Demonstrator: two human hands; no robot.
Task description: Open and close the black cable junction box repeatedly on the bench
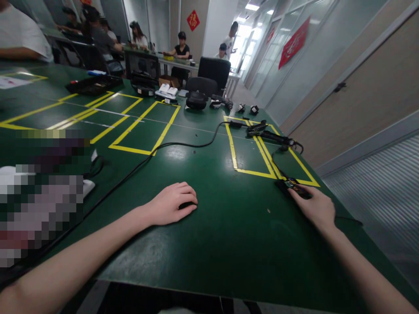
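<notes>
Green surface (pixel 225 248): your left grip (pixel 175 203) rests on it, released; your right grip (pixel 317 205) grasps a small dark device (pixel 290 183) by yellow tape (pixel 255 172).

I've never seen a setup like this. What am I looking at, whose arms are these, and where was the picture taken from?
There is no machine at work here: these are a person's own bare hands. The single picture comes from a camera worn on that person's head, looking forward and down.

The left hand rests on the green table, fingers loosely curled, with nothing visible in it. The right hand is at a small dark gadget; how firmly it grips is hard to tell.

Beyond the gadget lies a long black object. A black cable runs across the table, and yellow tape marks out boxes. In the background, other people sit or stand.
</notes>
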